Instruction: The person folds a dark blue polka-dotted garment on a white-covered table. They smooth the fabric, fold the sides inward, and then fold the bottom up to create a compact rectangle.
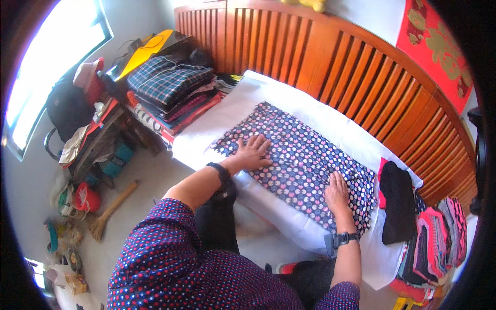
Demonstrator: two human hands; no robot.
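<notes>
A dark garment with white, pink and blue dots point(298, 155) lies spread flat on a white sheet point(310, 110) before me. My left hand point(254, 152) presses palm down on its left part, fingers spread. Toward the right end of the cloth, my right hand point(336, 192) rests flat with the fingers held close together and straight. Neither hand grips anything; both just touch the fabric. Small creases show in the cloth beside my right hand. Each wrist carries a dark band.
A tall pile of folded clothes point(170, 89) stands at the left, under checked fabric. Right of the garment lie folded black cloth point(396, 201) and a row of folded clothes point(434, 240). Behind rises a slatted wooden headboard point(325, 54). A broom point(112, 211) and red bucket point(87, 197) are on the floor.
</notes>
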